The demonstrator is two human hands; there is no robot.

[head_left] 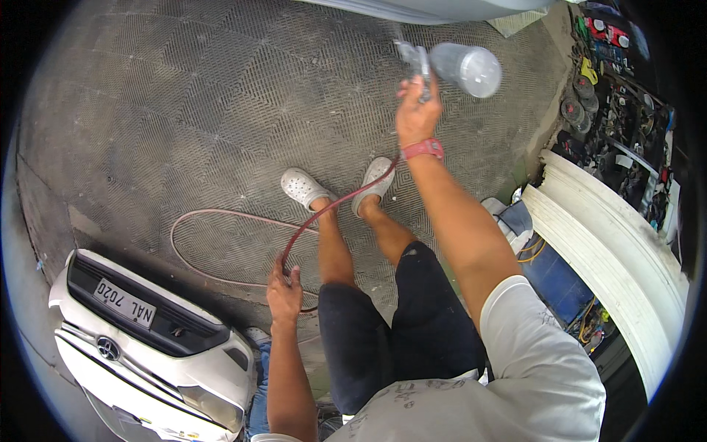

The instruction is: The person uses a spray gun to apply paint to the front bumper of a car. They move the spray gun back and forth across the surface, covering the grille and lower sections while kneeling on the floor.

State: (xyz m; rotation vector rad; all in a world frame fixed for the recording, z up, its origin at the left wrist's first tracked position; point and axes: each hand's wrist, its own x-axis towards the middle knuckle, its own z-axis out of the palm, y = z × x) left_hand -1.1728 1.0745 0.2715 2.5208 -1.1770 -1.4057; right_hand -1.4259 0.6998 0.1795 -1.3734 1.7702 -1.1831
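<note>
My right hand is stretched forward, closed around the grip of a spray gun. The gun is silvery and somewhat blurred, with a translucent cup tilted out to its right. A red hose runs from near my right wrist down to my left hand. The left fingers curl around that hose beside my left leg, the thumb pointing up. From there a paler loop of hose spreads to the left over the floor. My right fingers partly hide the gun's handle and trigger.
A white car front end stands at lower left. Along the top edge is a pale, smooth panel. To the right are a curved white panel, a blue container and cluttered tools. The patterned floor looks dusty.
</note>
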